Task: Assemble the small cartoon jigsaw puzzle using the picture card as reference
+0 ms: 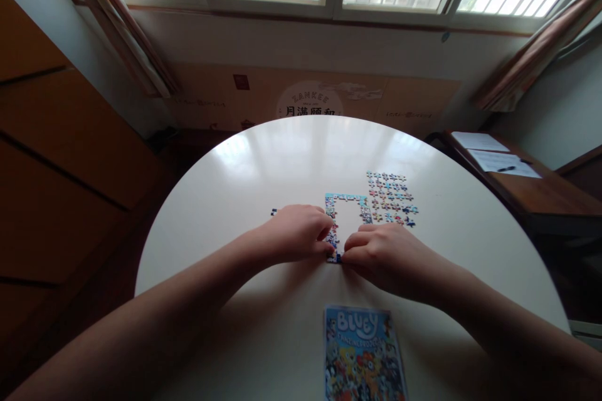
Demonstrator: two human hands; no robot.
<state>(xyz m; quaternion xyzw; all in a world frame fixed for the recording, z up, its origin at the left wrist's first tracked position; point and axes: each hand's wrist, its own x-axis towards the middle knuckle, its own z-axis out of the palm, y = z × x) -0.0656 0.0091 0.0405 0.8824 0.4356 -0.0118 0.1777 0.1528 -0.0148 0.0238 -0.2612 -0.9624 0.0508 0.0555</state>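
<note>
A puzzle border (347, 197) of joined pieces forms a frame on the white round table (207, 207). My left hand (305, 232) rests over its left side, fingers bent, the thumb near the lower left corner. My right hand (383, 254) has its fingertips pressed together at a dark blue piece (338, 258) on the bottom edge. Whatever lies under the left fingers is hidden. Loose pieces (388, 195) lie in rows right of the border. Another piece (274, 212) sits left of my left hand, partly covered.
A colourful Bluey picture sheet (363, 351) lies on the table near me. Beyond the table's far edge stand a printed cardboard panel (362, 103) and windows. To the right, a brown desk (550, 191) holds papers (503, 163) and a pen. Orange cabinet doors (70, 150) are at the left.
</note>
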